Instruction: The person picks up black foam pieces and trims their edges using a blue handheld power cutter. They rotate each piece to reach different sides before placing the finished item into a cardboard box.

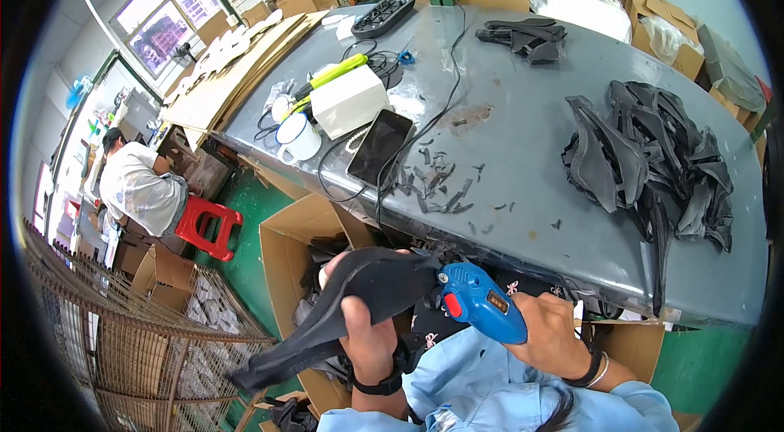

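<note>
Black curved foam-like piece (343,309), long and tapering to a point at lower left, sits low in the view, just in front of the person's chest and below the near edge of the grey worktable (523,146). The left hand (367,334) is clamped on this piece from beneath, thumb lying across its upper face, a black strap at the wrist. The right hand (555,334) is closed around a blue handheld power tool (482,301) with a red button, whose nose touches the right end of the black piece. The two hands are near each other but apart, joined only through tool and piece.

On the table, a scatter of small black trimmings (441,183) lies near the front edge, beside a dark smartphone (380,146) lying flat. Behind it stand a white box (349,100) and a white enamel mug (298,138). A heap of similar black pieces (653,162) is piled at the table's right. An open cardboard box (286,244) stands on the green floor under the table edge. Far left, another person in a white shirt (139,187) sits by a red plastic stool (208,226).
</note>
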`<state>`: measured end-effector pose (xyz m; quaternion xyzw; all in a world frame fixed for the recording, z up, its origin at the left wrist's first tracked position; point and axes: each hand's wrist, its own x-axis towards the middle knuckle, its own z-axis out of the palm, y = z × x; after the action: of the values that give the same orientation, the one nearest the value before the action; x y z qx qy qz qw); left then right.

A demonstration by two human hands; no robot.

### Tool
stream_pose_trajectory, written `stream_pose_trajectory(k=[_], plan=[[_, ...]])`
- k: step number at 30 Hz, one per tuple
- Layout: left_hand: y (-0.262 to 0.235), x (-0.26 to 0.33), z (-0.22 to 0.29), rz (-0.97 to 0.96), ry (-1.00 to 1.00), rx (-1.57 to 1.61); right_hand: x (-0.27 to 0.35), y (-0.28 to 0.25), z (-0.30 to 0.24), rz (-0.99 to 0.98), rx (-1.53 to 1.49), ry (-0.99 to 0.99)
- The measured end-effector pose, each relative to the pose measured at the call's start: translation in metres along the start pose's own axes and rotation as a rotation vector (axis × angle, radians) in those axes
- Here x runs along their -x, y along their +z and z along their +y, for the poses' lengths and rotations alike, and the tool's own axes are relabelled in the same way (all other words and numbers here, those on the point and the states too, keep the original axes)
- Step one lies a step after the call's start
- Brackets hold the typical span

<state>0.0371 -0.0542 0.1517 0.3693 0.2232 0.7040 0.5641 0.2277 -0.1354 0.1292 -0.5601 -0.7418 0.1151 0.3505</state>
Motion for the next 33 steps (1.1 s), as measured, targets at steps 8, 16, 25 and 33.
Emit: stream_pose_trajectory(k=[8,16,25,33], plan=[[0.011,0.003,-0.002,0.098,0.003,-0.183,-0.003,-0.001,-0.004,-0.013,-0.058,-0.028],[0.011,0.005,-0.004,0.078,-0.01,-0.24,-0.006,-0.003,-0.008,-0.058,-0.14,0.008],[0.004,-0.02,0.027,-0.153,-0.29,-0.651,-0.006,-0.004,-0.004,-0.054,-0.023,-0.048],[-0.016,-0.039,0.024,-0.523,-0.377,-1.004,-0.005,-0.002,-0.002,-0.096,-0.056,-0.054]])
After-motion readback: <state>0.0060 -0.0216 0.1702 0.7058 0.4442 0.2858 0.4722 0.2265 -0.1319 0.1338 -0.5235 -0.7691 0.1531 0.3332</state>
